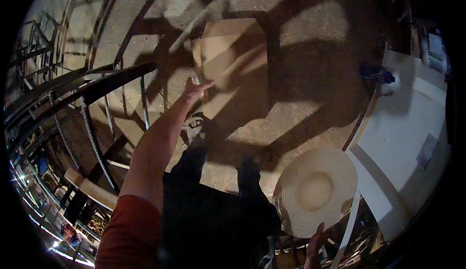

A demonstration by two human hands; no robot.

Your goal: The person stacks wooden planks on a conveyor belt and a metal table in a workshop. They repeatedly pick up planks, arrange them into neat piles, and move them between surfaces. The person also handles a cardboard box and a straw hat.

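My left hand [195,91] reaches forward to the left edge of a brown cardboard box [235,67], which lies flat-looking on the floor. Its thumb and a finger are spread, and the finger overlaps the cardboard; whether it presses on it is hard to tell. Down at the lower right, my right hand [315,245] has hold of the brim of a straw hat [314,191]. The hat is round and pale, with a wide ringed brim and its crown in the middle. Part of that hand is hidden by the brim and the shade.
Dark metal frames with ribbed bars [92,133] crowd the left side. To the right stands a white panel or tabletop [393,128], with a blue bottle [377,74] at its far edge. Strong shadows fall across the brown floor [310,60]. Thin wood strips lie at the lower right.
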